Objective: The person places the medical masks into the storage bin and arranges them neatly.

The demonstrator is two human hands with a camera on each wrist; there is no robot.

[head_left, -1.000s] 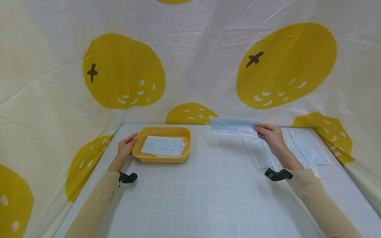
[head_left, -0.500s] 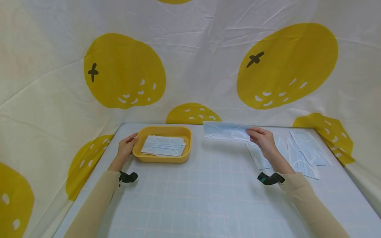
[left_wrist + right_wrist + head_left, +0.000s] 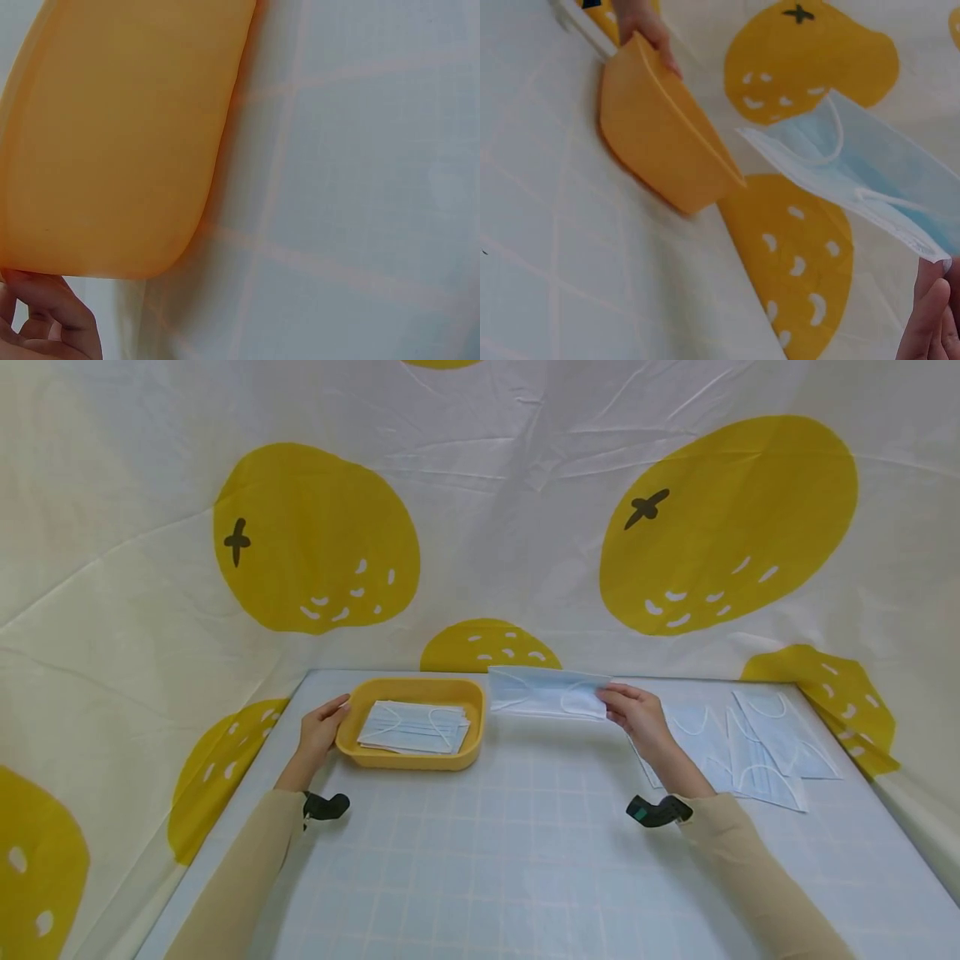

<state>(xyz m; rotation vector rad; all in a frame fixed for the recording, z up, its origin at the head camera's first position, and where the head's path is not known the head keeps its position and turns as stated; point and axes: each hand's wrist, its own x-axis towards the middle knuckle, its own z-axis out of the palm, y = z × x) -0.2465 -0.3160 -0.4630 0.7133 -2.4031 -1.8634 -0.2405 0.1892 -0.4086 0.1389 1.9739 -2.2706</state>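
Observation:
In the head view my right hand pinches one end of a light-blue face mask. The mask hangs above the table, just right of a yellow tray. My left hand holds the tray by its left end, at the rim. Inside the tray lies a small stack of face masks. Seen from the right wrist, the held face mask has white ear loops, and the right fingers grip its near corner. The left wrist view shows curled fingers against the tray.
Several loose face masks lie overlapping at the table's right rear. The right forearm partly covers some of them. A pale blue checked cloth covers the table. Behind and at the sides hangs a white curtain with yellow fruit prints.
My right hand has moved left with the face mask, bringing it close to the tray's right edge. The left hand and the tray have stayed in place.

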